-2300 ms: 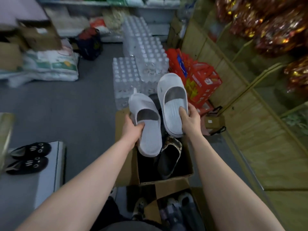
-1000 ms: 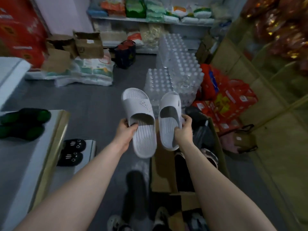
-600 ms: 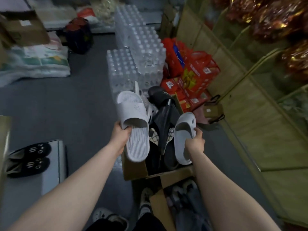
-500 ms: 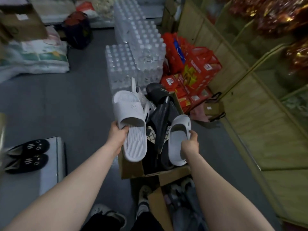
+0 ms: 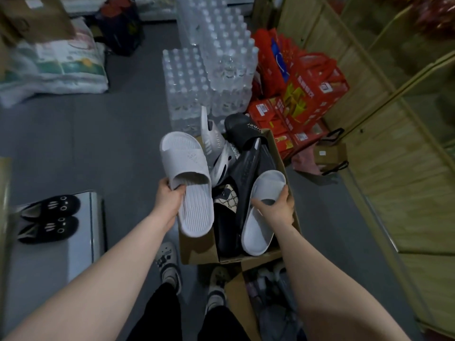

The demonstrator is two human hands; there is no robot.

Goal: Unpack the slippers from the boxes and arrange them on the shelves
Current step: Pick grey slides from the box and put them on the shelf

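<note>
An open cardboard box (image 5: 197, 252) on the floor in front of me is packed with several slippers, mostly black ones (image 5: 246, 166). My left hand (image 5: 170, 198) grips a light grey slide slipper (image 5: 189, 183) by its strap, held over the box's left edge. My right hand (image 5: 278, 210) holds the matching grey slipper (image 5: 261, 230), which lies low inside the box at its right side. A pair of black slippers (image 5: 49, 217) with white markings sits on a low grey shelf (image 5: 81, 239) at the left.
Stacked packs of water bottles (image 5: 209, 77) stand just behind the box. Red gift cartons (image 5: 300, 94) lie to their right, next to a wooden shelving unit (image 5: 394, 168). White sacks (image 5: 54, 67) sit at the far left. A second box (image 5: 266, 299) lies by my feet.
My view swung from the shelf side back to the box. My right hand lowered its grey slipper into the box, while my left hand kept the other one raised.
</note>
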